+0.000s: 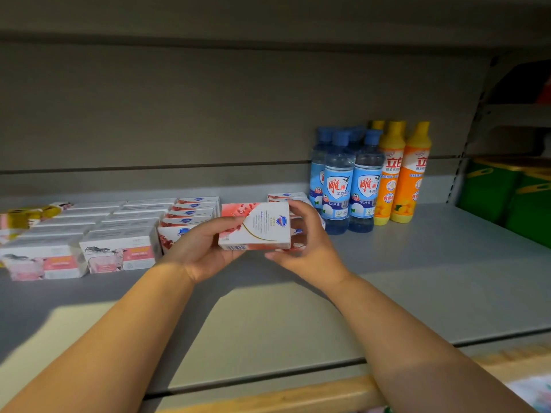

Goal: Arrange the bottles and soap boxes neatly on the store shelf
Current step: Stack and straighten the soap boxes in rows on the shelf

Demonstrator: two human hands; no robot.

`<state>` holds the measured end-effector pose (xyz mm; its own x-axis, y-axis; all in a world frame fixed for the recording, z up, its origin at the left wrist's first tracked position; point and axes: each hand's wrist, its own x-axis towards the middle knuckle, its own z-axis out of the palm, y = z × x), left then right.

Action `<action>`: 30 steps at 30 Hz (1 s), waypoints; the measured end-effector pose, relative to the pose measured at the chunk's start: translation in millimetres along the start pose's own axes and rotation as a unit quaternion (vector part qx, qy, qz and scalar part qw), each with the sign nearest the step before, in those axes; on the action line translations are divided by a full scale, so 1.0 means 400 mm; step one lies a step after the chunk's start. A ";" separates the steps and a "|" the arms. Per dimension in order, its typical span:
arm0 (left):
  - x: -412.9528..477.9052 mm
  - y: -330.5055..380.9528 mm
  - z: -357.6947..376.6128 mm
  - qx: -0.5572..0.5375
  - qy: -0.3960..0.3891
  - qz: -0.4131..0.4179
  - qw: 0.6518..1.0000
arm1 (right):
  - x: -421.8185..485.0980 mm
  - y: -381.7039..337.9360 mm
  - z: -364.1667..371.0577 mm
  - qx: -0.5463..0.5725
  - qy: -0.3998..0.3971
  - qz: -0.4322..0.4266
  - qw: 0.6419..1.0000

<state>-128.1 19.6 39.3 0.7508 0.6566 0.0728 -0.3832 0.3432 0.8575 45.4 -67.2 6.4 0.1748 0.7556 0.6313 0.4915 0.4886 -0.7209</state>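
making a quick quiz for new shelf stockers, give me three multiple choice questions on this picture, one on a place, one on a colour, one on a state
1. Where do the orange bottles stand relative to the blue-labelled bottles?
A. to their left
B. to their right
C. on top of them

2. What colour are the caps of the blue-labelled bottles?
A. red
B. green
C. blue

3. How is the red and white soap box held?
A. by the left hand and right hand together
B. by one hand only
C. by neither hand

Answers:
1 B, the orange ones stand at the right end of the row.
2 C, each cap in view is blue.
3 A, one hand grips each end of the box.
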 end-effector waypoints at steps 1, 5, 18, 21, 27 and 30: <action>0.002 -0.003 0.001 0.030 -0.004 0.016 0.999 | -0.002 0.002 0.001 0.012 -0.015 0.005 1.000; 0.006 -0.014 0.001 0.188 0.008 0.096 0.977 | 0.002 0.007 0.002 0.122 -0.064 0.115 0.984; -0.007 0.000 0.040 0.050 0.008 -0.063 0.997 | 0.025 0.004 -0.008 -0.214 0.152 -0.275 0.925; -0.007 -0.006 0.038 0.045 0.072 -0.039 0.996 | 0.014 0.004 0.005 -0.207 0.114 -0.244 0.941; -0.003 0.006 0.012 0.055 0.087 0.051 0.993 | 0.000 -0.017 0.010 0.146 0.024 0.110 0.983; -0.002 0.006 0.003 0.101 0.055 0.054 0.992 | 0.013 -0.023 0.005 0.206 0.008 0.188 0.960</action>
<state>-129.0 19.2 41.8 0.6441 0.7551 0.1225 -0.3336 0.1331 0.9333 40.2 -66.8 15.9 0.2884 0.9073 0.3060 0.0127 0.3159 -0.9487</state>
